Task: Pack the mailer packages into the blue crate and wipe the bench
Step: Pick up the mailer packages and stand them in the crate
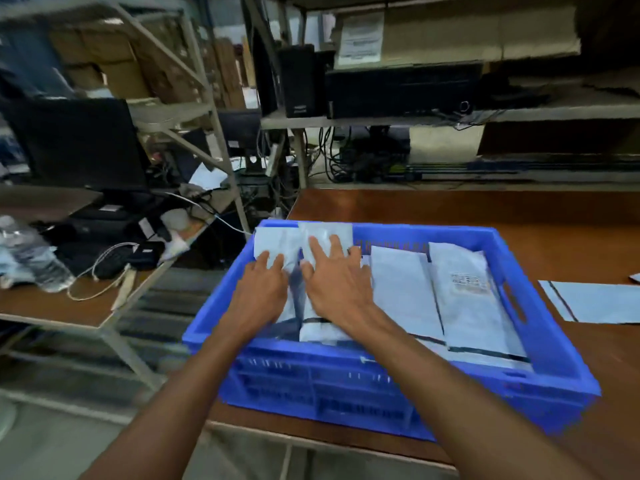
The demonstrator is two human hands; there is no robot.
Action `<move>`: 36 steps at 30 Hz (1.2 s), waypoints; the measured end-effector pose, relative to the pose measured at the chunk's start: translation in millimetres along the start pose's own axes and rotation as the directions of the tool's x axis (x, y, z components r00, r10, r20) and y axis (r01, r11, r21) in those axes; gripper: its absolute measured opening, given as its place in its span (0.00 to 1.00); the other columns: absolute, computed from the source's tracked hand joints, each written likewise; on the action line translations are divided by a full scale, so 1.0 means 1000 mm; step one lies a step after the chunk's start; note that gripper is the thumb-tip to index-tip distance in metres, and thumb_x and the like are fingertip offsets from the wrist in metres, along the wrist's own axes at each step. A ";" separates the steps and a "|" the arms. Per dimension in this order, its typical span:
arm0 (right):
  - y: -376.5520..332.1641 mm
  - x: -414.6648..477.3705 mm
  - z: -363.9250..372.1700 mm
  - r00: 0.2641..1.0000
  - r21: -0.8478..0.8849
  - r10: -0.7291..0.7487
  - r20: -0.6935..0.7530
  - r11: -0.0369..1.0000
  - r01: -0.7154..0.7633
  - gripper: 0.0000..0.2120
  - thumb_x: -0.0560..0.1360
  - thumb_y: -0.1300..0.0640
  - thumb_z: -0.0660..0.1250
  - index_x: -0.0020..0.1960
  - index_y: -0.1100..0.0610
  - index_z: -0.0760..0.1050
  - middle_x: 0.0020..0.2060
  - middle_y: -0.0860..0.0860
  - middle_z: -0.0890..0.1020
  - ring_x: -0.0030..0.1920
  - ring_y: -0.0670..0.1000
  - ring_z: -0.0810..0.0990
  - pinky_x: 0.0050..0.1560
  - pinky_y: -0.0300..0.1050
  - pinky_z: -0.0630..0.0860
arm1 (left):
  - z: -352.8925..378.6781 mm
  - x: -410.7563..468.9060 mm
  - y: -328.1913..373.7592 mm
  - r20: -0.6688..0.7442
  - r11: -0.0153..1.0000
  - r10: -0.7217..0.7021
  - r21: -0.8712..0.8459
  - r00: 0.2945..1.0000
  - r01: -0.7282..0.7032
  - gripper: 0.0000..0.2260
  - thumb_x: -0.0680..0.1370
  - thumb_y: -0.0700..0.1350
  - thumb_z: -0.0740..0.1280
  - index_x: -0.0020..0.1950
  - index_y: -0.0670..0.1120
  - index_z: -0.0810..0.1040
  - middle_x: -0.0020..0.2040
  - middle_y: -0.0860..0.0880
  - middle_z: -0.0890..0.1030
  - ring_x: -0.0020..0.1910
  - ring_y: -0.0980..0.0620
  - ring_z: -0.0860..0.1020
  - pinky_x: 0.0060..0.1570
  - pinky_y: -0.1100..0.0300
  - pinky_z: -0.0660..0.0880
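A blue crate [540,327] stands on the brown bench [450,209], near its left front corner. Several white mailer packages lie in it side by side; one at the right [474,299] carries a printed label. My left hand [263,289] rests with curled fingers on the leftmost mailer [273,242]. My right hand [336,282] lies flat, fingers spread, on the mailer beside it [325,330]. Both hands press down inside the crate's left part. One more flat mailer [595,301] lies on the bench to the right of the crate.
A lower side table [52,306] at the left holds a water bottle [31,252], cables and dark gear. A monitor [79,143] stands behind it. Metal shelving [381,117] with boxes and electronics runs along the back.
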State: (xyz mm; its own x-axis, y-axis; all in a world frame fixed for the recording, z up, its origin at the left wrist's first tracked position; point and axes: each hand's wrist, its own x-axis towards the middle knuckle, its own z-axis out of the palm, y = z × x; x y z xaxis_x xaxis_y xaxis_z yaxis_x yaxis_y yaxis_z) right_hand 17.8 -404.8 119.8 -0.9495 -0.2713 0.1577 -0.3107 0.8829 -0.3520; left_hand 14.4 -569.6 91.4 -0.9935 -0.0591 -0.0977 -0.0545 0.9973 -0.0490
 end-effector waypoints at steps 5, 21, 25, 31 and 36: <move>0.010 0.011 0.026 0.973 -0.235 0.095 0.211 0.971 -0.044 0.32 0.79 0.37 0.48 0.79 0.50 0.49 0.78 0.58 0.51 0.76 0.62 0.51 0.73 0.62 0.50 | -0.004 0.003 0.002 0.222 0.996 0.087 -0.014 0.971 -0.086 0.22 0.86 0.51 0.45 0.80 0.47 0.54 0.81 0.44 0.49 0.79 0.40 0.47 0.75 0.44 0.52; 0.036 0.023 0.031 0.917 -0.279 0.159 0.365 0.959 -0.056 0.39 0.77 0.29 0.40 0.79 0.49 0.35 0.78 0.59 0.38 0.78 0.62 0.38 0.75 0.61 0.35 | -0.001 0.021 -0.004 0.239 0.994 0.092 -0.072 0.967 -0.076 0.33 0.82 0.65 0.46 0.80 0.52 0.38 0.81 0.43 0.40 0.79 0.38 0.41 0.76 0.44 0.43; 0.048 0.024 -0.005 0.990 -0.154 0.009 0.140 0.988 0.013 0.35 0.78 0.31 0.44 0.78 0.51 0.55 0.78 0.55 0.56 0.78 0.57 0.52 0.75 0.63 0.42 | -0.014 0.042 0.006 -0.073 0.985 0.134 -0.096 0.988 -0.140 0.32 0.81 0.64 0.51 0.80 0.47 0.54 0.79 0.39 0.57 0.77 0.37 0.56 0.74 0.43 0.57; 0.145 0.005 -0.097 0.962 -0.065 0.010 -0.274 0.997 -0.029 0.16 0.77 0.48 0.62 0.63 0.50 0.74 0.57 0.51 0.82 0.58 0.56 0.79 0.63 0.51 0.68 | -0.046 0.039 0.121 -0.408 0.858 0.306 -0.274 0.860 -0.435 0.26 0.80 0.58 0.57 0.72 0.42 0.69 0.68 0.40 0.73 0.68 0.39 0.70 0.67 0.45 0.67; 0.294 -0.046 -0.133 0.930 -0.052 0.262 -0.260 0.957 -0.284 0.11 0.70 0.49 0.60 0.46 0.52 0.78 0.40 0.53 0.84 0.44 0.60 0.82 0.43 0.51 0.79 | -0.060 0.037 0.282 -0.416 0.739 0.529 -0.202 0.740 -0.642 0.21 0.81 0.52 0.62 0.70 0.44 0.70 0.66 0.42 0.74 0.66 0.40 0.71 0.66 0.48 0.67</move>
State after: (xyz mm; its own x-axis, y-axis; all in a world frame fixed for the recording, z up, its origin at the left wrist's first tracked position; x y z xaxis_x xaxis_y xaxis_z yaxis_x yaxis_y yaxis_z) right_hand -23.7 -81.9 131.9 -0.9525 0.0784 0.2943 -0.0255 0.9424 -0.3336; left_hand -43.7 -287.6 133.5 -0.8055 0.5015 0.3157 0.5774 0.7841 0.2276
